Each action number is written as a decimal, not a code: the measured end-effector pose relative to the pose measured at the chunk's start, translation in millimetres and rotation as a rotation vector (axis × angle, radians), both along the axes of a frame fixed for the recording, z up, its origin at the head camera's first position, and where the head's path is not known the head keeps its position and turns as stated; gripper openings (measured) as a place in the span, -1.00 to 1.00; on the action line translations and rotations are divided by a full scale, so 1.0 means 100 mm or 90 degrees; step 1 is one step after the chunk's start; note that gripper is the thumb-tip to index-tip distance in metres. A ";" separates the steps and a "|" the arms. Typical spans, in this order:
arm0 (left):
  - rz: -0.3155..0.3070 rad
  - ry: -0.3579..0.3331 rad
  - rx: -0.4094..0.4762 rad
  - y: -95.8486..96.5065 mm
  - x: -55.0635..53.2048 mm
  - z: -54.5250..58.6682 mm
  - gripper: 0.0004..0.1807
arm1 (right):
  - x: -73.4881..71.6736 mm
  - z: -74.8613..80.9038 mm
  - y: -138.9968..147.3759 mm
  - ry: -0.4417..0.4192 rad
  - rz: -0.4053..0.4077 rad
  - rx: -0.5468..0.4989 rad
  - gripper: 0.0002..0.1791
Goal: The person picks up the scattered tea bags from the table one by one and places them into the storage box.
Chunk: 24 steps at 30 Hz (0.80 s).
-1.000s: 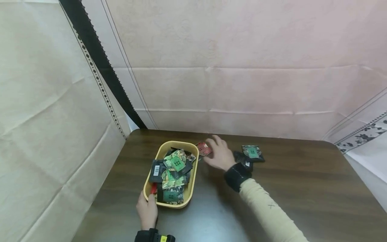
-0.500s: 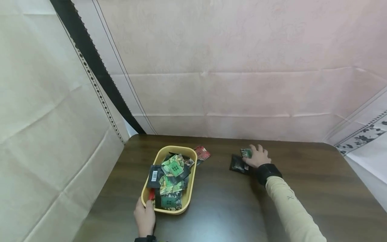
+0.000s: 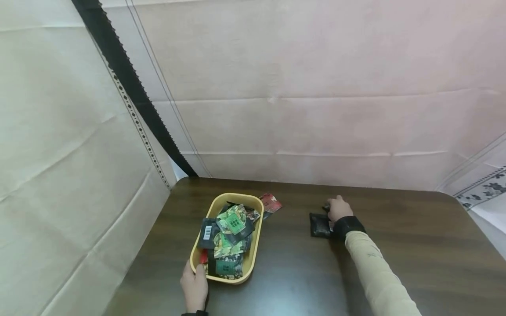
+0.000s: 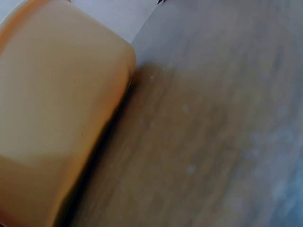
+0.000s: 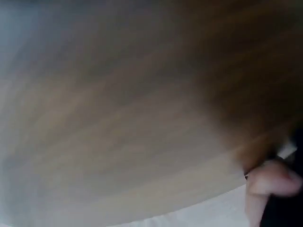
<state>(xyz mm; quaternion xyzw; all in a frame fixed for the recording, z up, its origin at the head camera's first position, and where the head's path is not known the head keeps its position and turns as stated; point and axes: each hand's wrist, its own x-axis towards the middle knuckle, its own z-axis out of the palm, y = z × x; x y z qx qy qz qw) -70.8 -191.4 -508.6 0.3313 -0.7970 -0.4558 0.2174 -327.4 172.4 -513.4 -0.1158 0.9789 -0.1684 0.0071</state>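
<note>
My left hand (image 3: pixel 195 285) grips the near left corner of a yellow plastic basket (image 3: pixel 258 232), whose side wall fills the left of the left wrist view. Small flat sachets lie heaped in the basket, among them a green-and-black sachet (image 3: pixel 234 223). Over at the right, my right hand (image 3: pixel 340 209) has its fingers curled round a dark sachet (image 3: pixel 326 207), mostly hidden by the hand. A black sachet (image 3: pixel 319 225) lies on the table just in front of that hand, partly covered by the wrist. In the right wrist view, curled fingers (image 5: pixel 272 182) show at the lower right.
Against the basket's far right corner lies a red sachet (image 3: pixel 270 202) on the dark wooden table (image 3: pixel 292 272). Pale cloth (image 3: pixel 316 123) hangs behind the table's far edge and along the left side.
My right hand has moved right from near the red sachet to the sachets at the right and closed its fingers on one. The left hand stays on the basket.
</note>
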 end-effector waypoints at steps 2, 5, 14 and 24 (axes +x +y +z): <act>-0.011 -0.005 0.008 0.02 -0.02 -0.02 -0.57 | 0.03 0.05 0.02 0.029 -0.011 -0.005 -0.52; -0.013 -0.002 0.012 0.03 -0.03 -0.03 -0.56 | 0.08 0.20 -0.05 0.073 -0.011 -0.012 -0.52; -0.007 -0.009 0.022 -0.02 -0.03 -0.01 -0.54 | 0.31 0.75 -0.77 0.191 0.098 -0.096 -0.56; -0.013 0.010 0.015 -0.01 0.00 -0.03 -0.55 | 0.53 1.11 -1.63 0.144 0.321 -0.148 -0.43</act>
